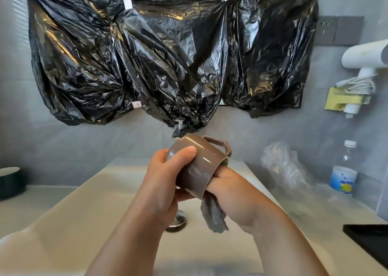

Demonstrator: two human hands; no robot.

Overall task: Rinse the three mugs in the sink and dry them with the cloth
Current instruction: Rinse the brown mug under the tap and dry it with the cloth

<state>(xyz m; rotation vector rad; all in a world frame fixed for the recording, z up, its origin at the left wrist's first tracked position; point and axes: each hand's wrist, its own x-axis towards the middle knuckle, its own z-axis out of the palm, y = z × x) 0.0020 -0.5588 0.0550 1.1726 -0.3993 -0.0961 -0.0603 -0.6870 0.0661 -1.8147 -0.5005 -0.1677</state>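
A brown mug with an angular handle is held above the cream sink, tilted with its bottom up and to the left. My left hand grips its body, thumb across the side. The fingers of my right hand reach inside the mug's mouth with a grey cloth; the cloth's loose end hangs below the rim. No other mugs are in view.
A chrome drain plug sits in the sink's bottom. Black plastic bags cover the wall above. A water bottle and crumpled clear plastic stand on the right counter. A dark container is at the left, a black object at the right edge.
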